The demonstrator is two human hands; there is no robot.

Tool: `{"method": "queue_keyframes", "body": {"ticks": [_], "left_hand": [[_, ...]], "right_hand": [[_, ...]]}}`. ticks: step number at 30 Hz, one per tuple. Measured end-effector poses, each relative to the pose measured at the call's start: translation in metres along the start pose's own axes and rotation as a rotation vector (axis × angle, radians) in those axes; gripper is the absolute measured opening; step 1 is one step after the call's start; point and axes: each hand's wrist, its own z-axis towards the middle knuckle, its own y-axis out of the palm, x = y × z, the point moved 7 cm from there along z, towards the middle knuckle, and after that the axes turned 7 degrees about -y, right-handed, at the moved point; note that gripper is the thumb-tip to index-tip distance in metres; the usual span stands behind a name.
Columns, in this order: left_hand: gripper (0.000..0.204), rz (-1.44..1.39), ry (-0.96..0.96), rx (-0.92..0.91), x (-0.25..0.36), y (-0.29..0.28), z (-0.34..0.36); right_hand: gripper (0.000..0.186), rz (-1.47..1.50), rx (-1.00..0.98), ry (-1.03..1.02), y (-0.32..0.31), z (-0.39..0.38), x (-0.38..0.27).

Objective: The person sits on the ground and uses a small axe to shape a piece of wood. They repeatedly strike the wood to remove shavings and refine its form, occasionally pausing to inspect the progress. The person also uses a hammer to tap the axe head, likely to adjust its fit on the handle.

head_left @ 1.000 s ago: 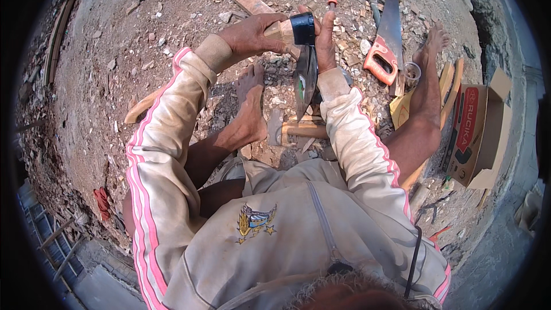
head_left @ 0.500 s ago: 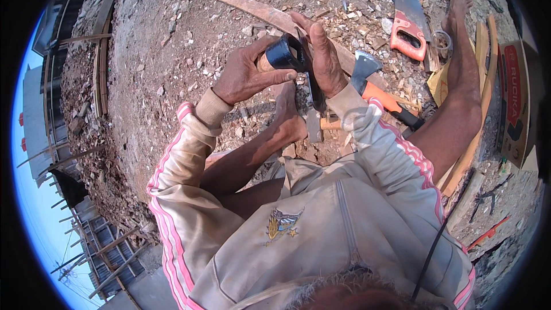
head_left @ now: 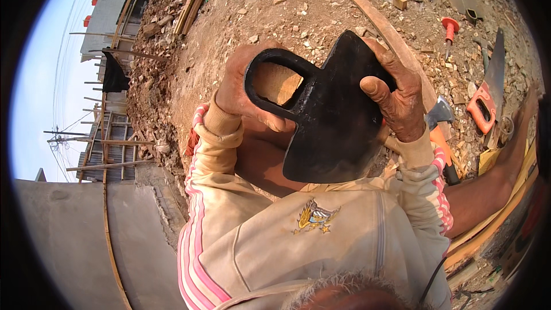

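Raised in front of my chest is a black hoe head (head_left: 336, 117), its broad blade turned toward me. A piece of pale wood (head_left: 277, 82) sits inside its round eye; how far the wood runs behind is hidden. My left hand (head_left: 238, 77) wraps round the eye from behind, thumb below it, and most of its fingers are out of sight. At the blade's right edge, my right hand (head_left: 400, 95) grips with the thumb on the face and fingers behind.
A long curved wooden piece (head_left: 373, 14) stretches beyond my hands. To the right lie an orange-handled axe (head_left: 441, 113), a handsaw (head_left: 483, 106), a red-guarded chisel (head_left: 449, 30) and a small wood block (head_left: 400, 2). Rubble (head_left: 163, 51) and a grey wall (head_left: 63, 224) are on the left.
The hoe head has come up closer and turned, so its blade now faces me instead of showing edge-on. Both hands have moved with it. The view has swung left.
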Motion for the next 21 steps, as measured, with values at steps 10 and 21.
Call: {"method": "queue_keyframes", "body": {"ticks": [10,21], "left_hand": [[0.096,-0.419,0.075,0.275,-0.028,-0.011,0.001],[0.047,-0.3,-0.14,-0.061,0.001,0.053,0.109]], "right_hand": [[0.055,-0.197,0.2,-0.066,0.002,-0.002,-0.004],[0.037,-0.847,0.37,-0.077,-0.088,-0.031,0.067]]}}
